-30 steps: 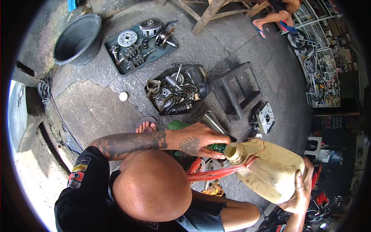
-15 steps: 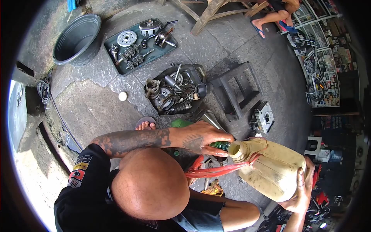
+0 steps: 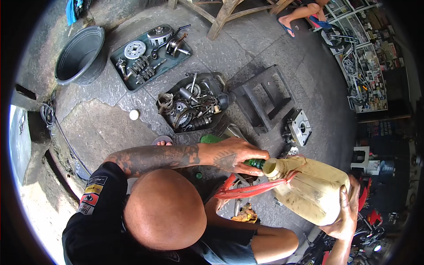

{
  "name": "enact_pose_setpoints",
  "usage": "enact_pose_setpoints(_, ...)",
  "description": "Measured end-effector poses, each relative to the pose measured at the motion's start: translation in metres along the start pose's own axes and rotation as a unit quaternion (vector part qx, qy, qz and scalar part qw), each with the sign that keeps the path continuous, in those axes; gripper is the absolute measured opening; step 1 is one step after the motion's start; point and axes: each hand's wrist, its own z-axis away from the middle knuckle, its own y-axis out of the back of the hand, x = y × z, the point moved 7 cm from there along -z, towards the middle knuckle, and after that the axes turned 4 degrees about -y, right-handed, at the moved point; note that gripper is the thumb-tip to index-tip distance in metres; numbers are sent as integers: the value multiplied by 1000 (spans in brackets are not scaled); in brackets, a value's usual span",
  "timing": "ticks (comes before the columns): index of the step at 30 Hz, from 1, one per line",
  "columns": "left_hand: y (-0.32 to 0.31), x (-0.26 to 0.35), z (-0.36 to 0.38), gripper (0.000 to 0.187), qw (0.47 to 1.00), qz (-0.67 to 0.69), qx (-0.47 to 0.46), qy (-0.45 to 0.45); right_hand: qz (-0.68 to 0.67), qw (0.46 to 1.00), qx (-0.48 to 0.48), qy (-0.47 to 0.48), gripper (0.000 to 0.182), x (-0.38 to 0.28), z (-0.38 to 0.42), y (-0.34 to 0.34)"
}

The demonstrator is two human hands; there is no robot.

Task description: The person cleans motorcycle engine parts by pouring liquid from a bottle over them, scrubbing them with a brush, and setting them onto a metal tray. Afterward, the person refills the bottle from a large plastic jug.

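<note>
My left hand (image 3: 234, 154), at the end of a tattooed forearm, is wrapped round a green bottle (image 3: 255, 163). The bottle's ridged neck shows past my fingers, close against the open mouth of a yellowed plastic jerrycan (image 3: 313, 190). From the right, my right hand (image 3: 346, 212) grips the jerrycan's base, fingers and thumb spread over its end. The can lies tilted on its side, its mouth toward the bottle. A red strip (image 3: 251, 190) is tied round its neck and hangs across toward my legs. My bare head (image 3: 165, 210) fills the lower middle.
An oily pan (image 3: 165, 119) of engine parts lies ahead, beside a dark metal frame (image 3: 265, 99) and a cylinder block (image 3: 301, 128). Farther off are a parts tray (image 3: 132, 84), a black tub (image 3: 66, 79) and a wooden bench (image 3: 218, 22). Another person's leg (image 3: 296, 17) shows at top right.
The view has shifted slightly, so the floor objects sit a little farther left. Both hands keep their grips, and the bottle and jerrycan stay mouth to mouth with little movement.
</note>
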Motion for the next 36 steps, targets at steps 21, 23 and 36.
enact_pose_setpoints(21,-38,-24,-29,43,999,16,-33,0,27,997,-26,-63,126,32,37,-9)
enact_pose_setpoints(23,-42,-29,-30,42,998,7,-52,24,27,997,-25,-66,127,32,38,-10)
enact_pose_setpoints(36,-54,-40,-30,44,998,40,-27,-40,29,997,-30,-63,127,38,42,-16)
